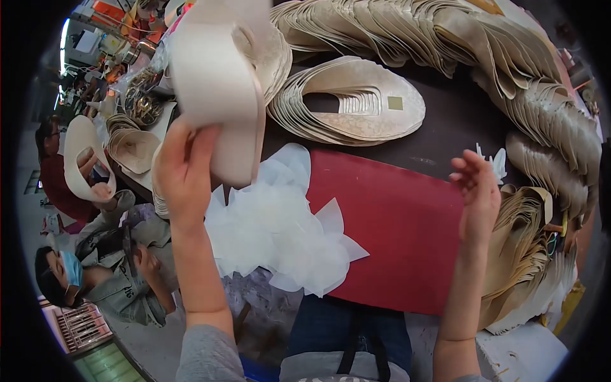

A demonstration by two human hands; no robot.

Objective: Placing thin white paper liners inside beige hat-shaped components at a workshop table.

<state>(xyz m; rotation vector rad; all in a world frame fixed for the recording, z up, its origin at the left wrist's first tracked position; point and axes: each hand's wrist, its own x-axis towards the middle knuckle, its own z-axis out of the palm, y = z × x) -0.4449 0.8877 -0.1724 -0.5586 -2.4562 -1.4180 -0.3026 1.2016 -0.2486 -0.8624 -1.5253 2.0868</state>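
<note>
My left hand point(184, 165) grips a curved beige shoe-upper piece point(216, 89) by its lower edge, thumb in front. It is raised over the left part of the table, partly covering a stack behind it. My right hand point(478, 194) is held above the right edge of a red board point(388, 229), fingers loosely bent and apart, nothing in them. Beside it is a small crumpled white scrap point(499, 164). Thin translucent white sheets point(273, 223) lie heaped over the board's left side. Beyond the board, a fanned stack of beige ring-shaped uppers point(363, 95) rests on the dark table point(439, 108).
Long fanned rows of beige pieces point(382, 28) curve along the table's far and right sides. More brownish pieces point(515, 248) lie at the near right. At the left, a masked co-worker point(121, 274) sits close by; another person point(60, 165) is farther off, near a ring-shaped piece point(73, 140).
</note>
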